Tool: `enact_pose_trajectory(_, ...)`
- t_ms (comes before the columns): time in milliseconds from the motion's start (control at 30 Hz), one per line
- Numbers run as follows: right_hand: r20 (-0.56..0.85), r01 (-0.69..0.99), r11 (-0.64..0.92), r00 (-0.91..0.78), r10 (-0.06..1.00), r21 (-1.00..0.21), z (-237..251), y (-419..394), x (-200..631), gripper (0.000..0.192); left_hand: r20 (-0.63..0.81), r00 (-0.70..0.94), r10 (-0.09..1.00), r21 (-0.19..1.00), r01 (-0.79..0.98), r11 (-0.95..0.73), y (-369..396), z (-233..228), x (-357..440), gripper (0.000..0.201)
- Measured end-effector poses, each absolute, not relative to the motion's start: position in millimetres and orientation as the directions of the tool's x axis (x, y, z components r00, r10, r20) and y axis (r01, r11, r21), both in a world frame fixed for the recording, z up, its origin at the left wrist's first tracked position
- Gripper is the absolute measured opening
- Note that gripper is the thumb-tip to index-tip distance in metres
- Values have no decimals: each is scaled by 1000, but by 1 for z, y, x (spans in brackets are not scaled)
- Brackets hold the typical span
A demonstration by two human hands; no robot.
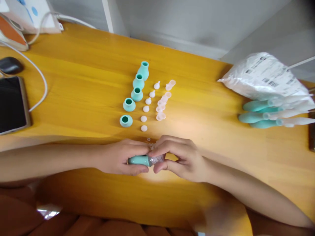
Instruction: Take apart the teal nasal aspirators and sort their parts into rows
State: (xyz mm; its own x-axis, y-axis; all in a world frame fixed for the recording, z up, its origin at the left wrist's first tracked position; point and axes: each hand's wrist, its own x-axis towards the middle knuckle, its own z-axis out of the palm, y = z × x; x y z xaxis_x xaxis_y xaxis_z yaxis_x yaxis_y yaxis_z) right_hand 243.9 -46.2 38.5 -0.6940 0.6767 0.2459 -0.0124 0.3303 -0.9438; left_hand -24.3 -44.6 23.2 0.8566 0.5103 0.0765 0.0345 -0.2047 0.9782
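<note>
While the left hand (120, 159) grips the teal bulb (139, 160) and the right hand (177, 157) pinches its clear tip (157, 159), pressing straight along the bulb seems wisest; loose parts lie just beyond the fingers.

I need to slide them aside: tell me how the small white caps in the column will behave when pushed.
The small white caps look rounded, so they would probably roll or scatter. Tiny, likely light. They sit close to the teal bulbs, so a push may knock those.
</note>
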Motion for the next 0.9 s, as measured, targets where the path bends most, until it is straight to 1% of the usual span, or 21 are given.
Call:
enact_pose_trajectory(67,232,-34,290,-693,683,-956,40,-44,243,23,73,854,515,982,29,-187,-43,24,-25,16)
enact_pose_trajectory(167,205,-56,231,-688,696,-971,44,-41,242,18,69,831,552,982,42,-186,-43,24,-25,23)
enact_pose_trajectory(367,175,-58,185,-673,718,-981,51,-37,240,15,102,803,587,982,12,-188,-42,24,-23,36)
enact_pose_trajectory(500,155,-62,152,-654,741,-987,52,-36,238,11,59,766,640,989,40,-139,-42,27,-21,41)
enact_pose_trajectory(633,139,-89,108,-641,755,-990,51,-40,235,11,52,753,656,991,43,-129,-44,27,-20,44)
enact_pose_trajectory(733,94,-138,5,-650,754,-990,50,-43,235,10,88,772,629,981,43,-191,-44,25,-23,41)
enact_pose_trajectory(800,78,-162,-36,-645,760,-986,52,-43,238,19,155,798,582,966,0,-257,-44,24,-25,32)
enact_pose_trajectory(833,91,-157,-11,-622,777,-987,53,-41,241,23,200,809,552,956,-38,-290,-45,25,-26,27)
enact_pose_trajectory(900,174,-82,155,-539,824,-985,57,-34,249,26,294,816,498,925,-112,-362,-47,30,-27,24)
